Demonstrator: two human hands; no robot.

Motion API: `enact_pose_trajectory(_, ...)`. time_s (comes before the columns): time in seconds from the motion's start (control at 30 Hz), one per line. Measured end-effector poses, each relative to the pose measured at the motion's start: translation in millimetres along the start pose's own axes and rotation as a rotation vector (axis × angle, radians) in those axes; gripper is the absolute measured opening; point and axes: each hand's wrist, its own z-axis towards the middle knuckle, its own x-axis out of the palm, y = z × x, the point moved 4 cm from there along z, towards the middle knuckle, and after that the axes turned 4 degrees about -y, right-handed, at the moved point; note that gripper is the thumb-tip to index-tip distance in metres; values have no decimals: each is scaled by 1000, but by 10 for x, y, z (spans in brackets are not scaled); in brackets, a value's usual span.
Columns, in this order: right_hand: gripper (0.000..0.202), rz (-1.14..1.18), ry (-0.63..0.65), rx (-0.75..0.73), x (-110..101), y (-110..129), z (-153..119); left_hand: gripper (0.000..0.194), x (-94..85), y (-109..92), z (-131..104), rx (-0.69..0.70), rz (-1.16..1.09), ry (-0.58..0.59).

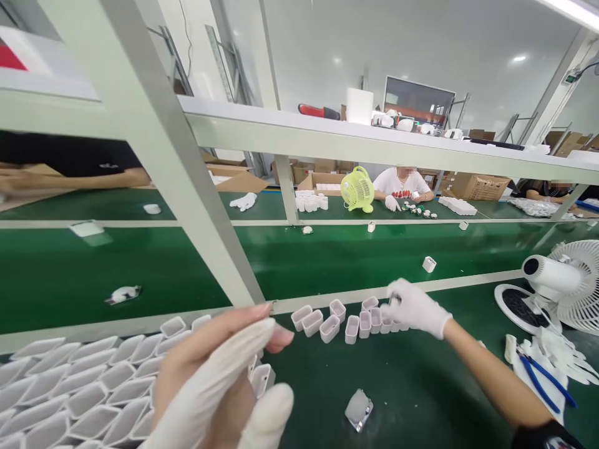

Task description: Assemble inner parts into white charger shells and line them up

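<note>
My left hand (206, 380) is large in the foreground, with white coverings on some fingers. Its fingers stretch forward, the thumb stands apart, and nothing shows between them. Behind it a small white plastic housing (262, 379) is partly hidden. Farther right, my right hand (414, 307) wears a white glove. Its fingers are curled together over a small greyish thing too hidden to name, just above a row of open white housings (375, 319). More loose white housings (312, 322) stand left of that row. A white part with a shiny metal edge (359, 410) lies on the green bench between my hands.
Many white housings (88, 399) are packed at left. A green conveyor (327, 255) carries scattered parts beyond a pale rail. At right are a white fan (556, 280), blue-handled pliers (538, 377) and gloves (561, 355). A shelf post (187, 168) slants across; a co-worker (402, 184) sits opposite.
</note>
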Motion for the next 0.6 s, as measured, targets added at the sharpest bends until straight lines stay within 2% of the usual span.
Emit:
enact_pose_trajectory(0.07,20,-151,45,-115,167,32,-424,51,39,10,-10,-46,-1,26)
enact_pose_trajectory(0.17,33,-76,184,-100,424,-93,-839,55,175,-26,-57,36,-6,201)
enact_pose_trajectory(0.3,43,173,290,-50,471,-317,-992,45,353,-35,-131,181,0,395)
enact_pose_trajectory(0.37,46,211,327,-44,425,-385,-1030,38,456,30,-180,175,45,497)
enact_pose_trajectory(0.43,46,234,237,-13,355,-423,-1079,33,582,176,-287,48,125,642)
enact_pose_trajectory(0.53,48,223,-101,62,239,-434,-1176,33,772,461,-652,-303,205,914)
enact_pose_trajectory(0.6,45,184,-300,17,181,-362,-1229,34,881,585,-1006,-529,157,1100)
